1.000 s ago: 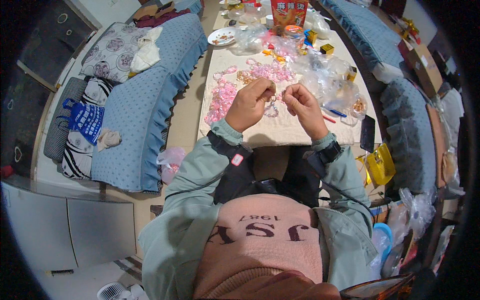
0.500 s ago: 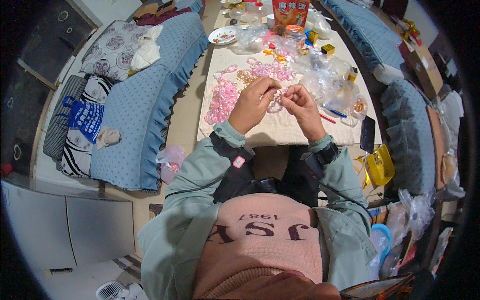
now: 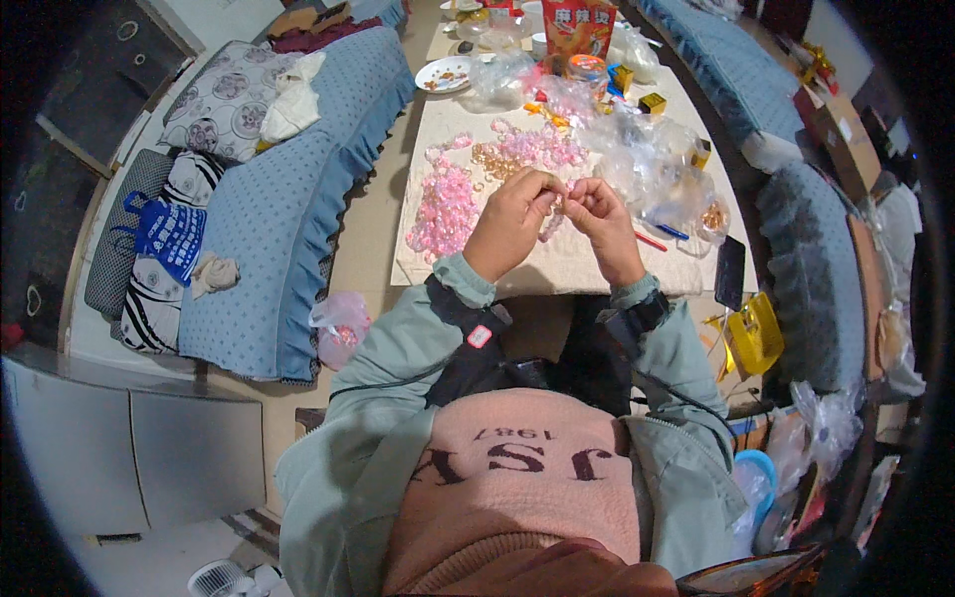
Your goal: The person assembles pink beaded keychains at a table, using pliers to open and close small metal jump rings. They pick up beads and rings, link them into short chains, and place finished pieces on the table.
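Above the near part of the cloth-covered table [image 3: 468,269], my left hand [image 3: 507,224] and my right hand [image 3: 603,231] meet at their fingertips, both closed in a pinch. Between them they grip a short chain of pale pink plastic links [image 3: 550,228], which hangs below the fingers. The exact link in each pinch is too small to make out. Left of my hands lies a heap of shiny pink links [image 3: 441,211]. Just beyond them are golden links [image 3: 490,161] and another spread of pink pieces [image 3: 549,145].
Clear plastic bags [image 3: 647,149] crowd the table's right side, near a red pen [image 3: 651,241] and a blue pen [image 3: 672,231]. A dark phone [image 3: 730,272] sits at the right edge. Farther back stand a white plate [image 3: 444,75] and a red package [image 3: 579,35]. Blue-covered sofas [image 3: 288,189] flank the table.
Both hands have come slightly nearer to me, and their fingertips have drawn together. The chain of links stays between them.
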Demonstrator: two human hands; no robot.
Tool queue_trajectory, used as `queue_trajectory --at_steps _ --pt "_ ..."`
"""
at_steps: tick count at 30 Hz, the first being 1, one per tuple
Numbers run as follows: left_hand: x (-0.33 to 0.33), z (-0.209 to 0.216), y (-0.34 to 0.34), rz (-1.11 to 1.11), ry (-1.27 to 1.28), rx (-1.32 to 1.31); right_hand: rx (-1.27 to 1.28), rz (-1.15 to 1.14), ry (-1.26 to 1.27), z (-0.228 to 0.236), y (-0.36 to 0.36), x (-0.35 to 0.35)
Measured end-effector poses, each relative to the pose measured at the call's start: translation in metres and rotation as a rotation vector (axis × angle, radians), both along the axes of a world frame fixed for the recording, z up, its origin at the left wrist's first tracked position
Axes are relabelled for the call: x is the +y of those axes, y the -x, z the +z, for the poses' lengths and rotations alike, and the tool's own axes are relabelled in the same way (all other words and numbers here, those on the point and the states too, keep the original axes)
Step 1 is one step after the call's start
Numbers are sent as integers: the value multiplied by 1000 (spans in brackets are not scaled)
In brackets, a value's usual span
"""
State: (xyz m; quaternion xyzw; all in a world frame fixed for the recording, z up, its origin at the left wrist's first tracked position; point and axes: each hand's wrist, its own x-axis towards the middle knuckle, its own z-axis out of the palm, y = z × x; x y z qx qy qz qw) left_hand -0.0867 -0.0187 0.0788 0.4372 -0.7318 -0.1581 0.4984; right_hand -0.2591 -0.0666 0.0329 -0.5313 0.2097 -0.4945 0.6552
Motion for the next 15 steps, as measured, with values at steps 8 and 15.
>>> queue_trajectory --at_steps 8,15 --pt "6 -9 4 -3 -1 31 81 -73 15 -9 -5 7" --pt "8 -15 7 -53 -108 96 67 -58 -51 -21 -5 3"
